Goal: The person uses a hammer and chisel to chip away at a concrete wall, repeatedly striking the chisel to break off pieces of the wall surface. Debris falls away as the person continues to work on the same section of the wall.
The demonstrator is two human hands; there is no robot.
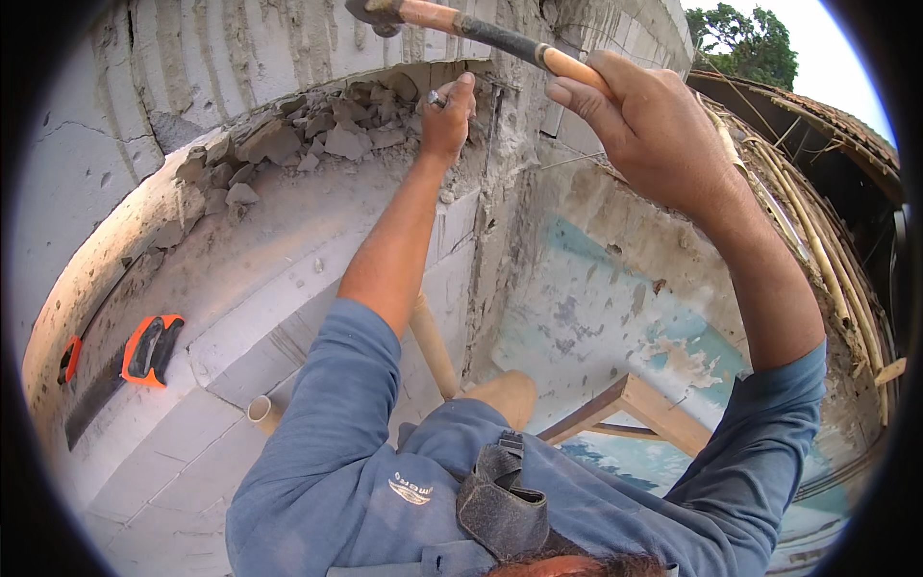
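My right hand (634, 122) grips the bare wooden end of a hammer (505, 36), whose handle has a dark wrapped stretch. The metal hammer head is up at the top edge, left of the hand. My left hand (448, 119) is closed around a metal rod-like tool (435, 99), perhaps a chisel; its rounded end shows beside the thumb. This hand is at the recess under the block wall, against the concrete column. Broken masonry chunks (350, 141) lie heaped just left of it.
A handsaw (153, 351) with an orange and black handle lies on the ledge (245, 288) at the left, near another orange-handled tool (70, 359). A pipe (263, 411) stands below the ledge. The concrete column (505, 187), a wooden frame (649, 411) and bamboo poles (815, 245) are to the right.
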